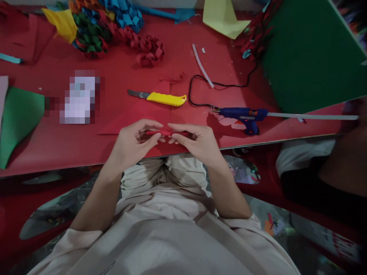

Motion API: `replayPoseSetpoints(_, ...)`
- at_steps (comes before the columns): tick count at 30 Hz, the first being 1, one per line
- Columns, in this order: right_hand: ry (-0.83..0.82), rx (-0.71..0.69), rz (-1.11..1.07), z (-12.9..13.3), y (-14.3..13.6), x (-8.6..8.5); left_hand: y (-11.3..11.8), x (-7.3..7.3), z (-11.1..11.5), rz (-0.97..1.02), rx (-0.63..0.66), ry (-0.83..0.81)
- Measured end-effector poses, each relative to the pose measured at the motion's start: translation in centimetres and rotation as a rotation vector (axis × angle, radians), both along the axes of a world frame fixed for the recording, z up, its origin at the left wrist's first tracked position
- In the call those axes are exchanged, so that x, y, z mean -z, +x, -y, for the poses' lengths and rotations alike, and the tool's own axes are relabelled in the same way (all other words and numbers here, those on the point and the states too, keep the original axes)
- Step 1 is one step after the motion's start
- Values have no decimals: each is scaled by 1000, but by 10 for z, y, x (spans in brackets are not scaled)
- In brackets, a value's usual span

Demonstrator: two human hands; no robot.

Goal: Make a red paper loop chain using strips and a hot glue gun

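Between my two hands, close to the table's front edge, is a narrow red paper strip (166,133). My left hand (137,139) pinches its left part between thumb and fingers. The right part is pinched the same way by my right hand (193,140). Just beyond them lies a red paper sheet (137,118) with a pointed left corner. A yellow utility knife (166,99) rests across it, blade out to the left. Right of my hands, a blue hot glue gun (242,114) lies on its side with a long glue stick (312,116) out of its back.
Curled paper garlands (120,30) lie at the back left. A loose glue stick (202,65) sits near the gun's black cord (190,86). A green board (312,57) stands at right, green paper (21,118) at left. Another person's arm (344,164) is at far right.
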State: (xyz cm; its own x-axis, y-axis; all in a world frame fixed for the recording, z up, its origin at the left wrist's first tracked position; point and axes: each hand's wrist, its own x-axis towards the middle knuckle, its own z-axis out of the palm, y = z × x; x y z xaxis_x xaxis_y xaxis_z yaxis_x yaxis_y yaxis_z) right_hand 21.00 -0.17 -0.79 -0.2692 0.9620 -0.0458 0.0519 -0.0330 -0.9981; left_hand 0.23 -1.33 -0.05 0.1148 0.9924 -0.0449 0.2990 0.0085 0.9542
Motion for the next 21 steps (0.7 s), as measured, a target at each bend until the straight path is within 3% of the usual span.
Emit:
replayPoseSetpoints(5, 87, 11, 108, 1, -2, 6, 5, 4, 0, -68, -19, 26)
replayPoseSetpoints(11, 274, 16, 357, 5, -4, -3, 11, 8, 9, -161, -51, 212)
replayPoseSetpoints(16, 205, 3, 311, 8, 0, -2, 5, 6, 14, -307, -26, 289)
replayPoseSetpoints(21, 160, 41, 296, 10, 9, 1, 0, 10, 15, -226, 18, 189)
